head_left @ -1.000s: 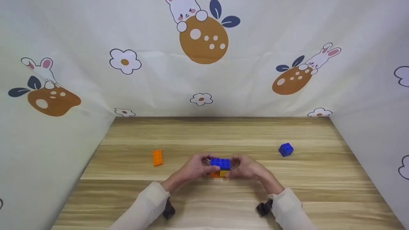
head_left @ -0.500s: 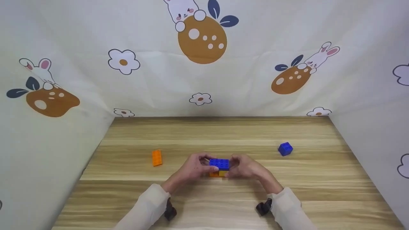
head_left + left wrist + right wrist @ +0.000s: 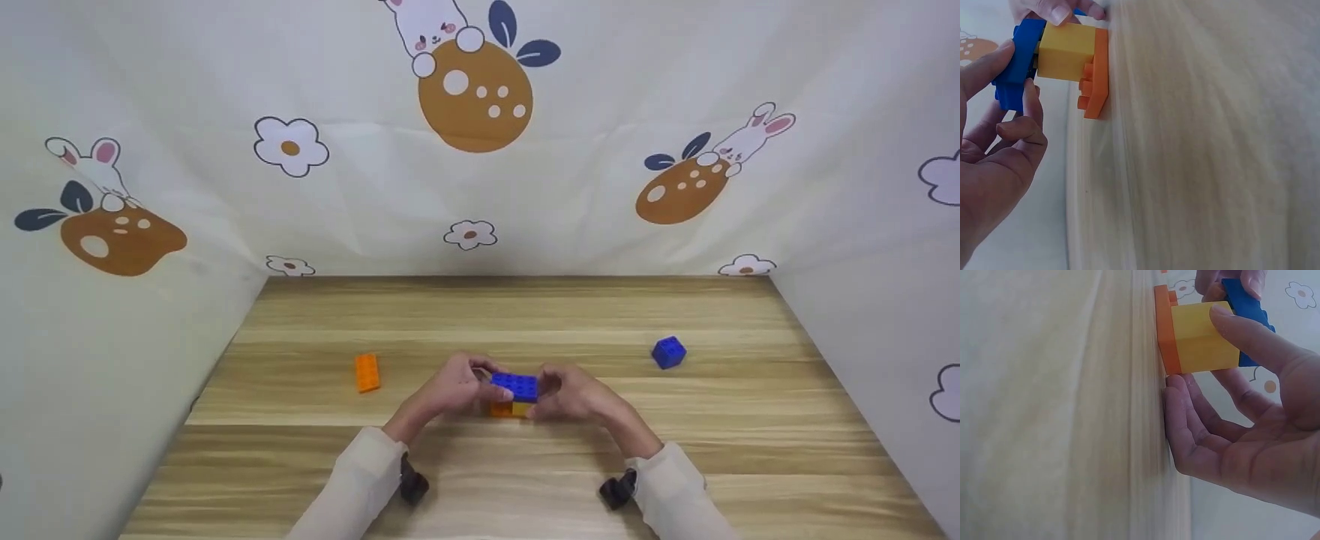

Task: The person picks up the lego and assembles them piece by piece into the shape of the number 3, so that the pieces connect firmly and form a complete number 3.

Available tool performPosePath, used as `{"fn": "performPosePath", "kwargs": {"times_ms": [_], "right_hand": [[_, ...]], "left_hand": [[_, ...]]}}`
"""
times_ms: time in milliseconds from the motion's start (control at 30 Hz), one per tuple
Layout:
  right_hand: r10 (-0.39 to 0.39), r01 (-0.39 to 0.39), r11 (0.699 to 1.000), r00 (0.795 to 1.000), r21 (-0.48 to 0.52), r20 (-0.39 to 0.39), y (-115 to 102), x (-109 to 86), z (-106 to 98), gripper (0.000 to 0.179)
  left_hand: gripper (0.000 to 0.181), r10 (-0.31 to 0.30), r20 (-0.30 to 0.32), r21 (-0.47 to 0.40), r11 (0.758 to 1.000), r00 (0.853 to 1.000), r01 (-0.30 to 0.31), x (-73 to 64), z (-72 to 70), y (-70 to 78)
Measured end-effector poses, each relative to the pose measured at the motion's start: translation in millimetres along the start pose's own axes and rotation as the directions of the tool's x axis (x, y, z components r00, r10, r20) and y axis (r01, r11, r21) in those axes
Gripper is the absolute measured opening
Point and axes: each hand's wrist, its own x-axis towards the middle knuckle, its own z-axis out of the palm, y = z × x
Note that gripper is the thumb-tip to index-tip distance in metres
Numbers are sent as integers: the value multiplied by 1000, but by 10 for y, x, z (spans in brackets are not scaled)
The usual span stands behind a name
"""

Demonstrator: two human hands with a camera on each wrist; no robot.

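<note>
A small stack stands on the table in front of me: an orange building plate (image 3: 1102, 76) at the bottom, a yellow building block (image 3: 1199, 340) on its right part, and a blue building brick (image 3: 517, 386) on top. Studs of the plate show left of the yellow block. My left hand (image 3: 457, 386) pinches the blue brick between thumb and fingers at its left end. In the left wrist view the blue brick sits slightly tilted, with a gap to the yellow block. My right hand (image 3: 576, 394) grips the yellow block from the right, its thumb on the near face.
Another orange plate (image 3: 367, 373) lies to the left on the wooden table (image 3: 480, 315). A small blue block (image 3: 668, 352) rests at the right, farther back. Patterned cloth (image 3: 360, 187) hangs around the table's back and sides.
My left wrist and forearm have shifted a little to the right, and the left hand has turned slightly on the blue brick. The right hand and the loose pieces stay in place.
</note>
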Motion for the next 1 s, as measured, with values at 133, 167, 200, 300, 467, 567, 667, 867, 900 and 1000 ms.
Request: {"fn": "performPosePath", "kwargs": {"times_ms": [133,167,200,300,467,567,667,867,900,1000], "right_hand": [[-20,19,999,1000,44,7,13,2,8,32],[-24,24,998,1000,51,6,16,5,9,32],[-27,26,998,1000,61,7,20,9,10,31],[-26,25,997,1000,68,-1,24,12,9,30],[-29,28,996,1000,80,8,16,12,16,30],[-36,35,996,999,82,16,12,12,18,30],[-48,47,996,999,73,12,11,5,17,29],[-49,47,995,999,94,18,12,-7,18,29],[-50,48,994,999,96,19,13,-6,17,29],[-57,55,994,998,91,17,15,1,20,29]], "left_hand": [[34,7,-16,-20,1000,1000,-8,-3,27,-42],[34,7,-17,-27,1000,1000,-7,-4,32,-47],[34,6,-18,-28,1000,1000,-6,-4,33,-45],[34,13,-13,11,1000,1000,-13,12,20,-14],[32,-10,-1,73,997,1000,10,31,-16,29],[32,-23,3,73,997,1000,23,25,-20,26],[33,-26,11,65,998,1000,26,32,-26,19],[36,-43,29,87,995,999,40,43,-52,50],[36,-44,28,88,995,999,41,42,-53,50],[36,-31,21,70,997,999,29,26,-48,26]]}}
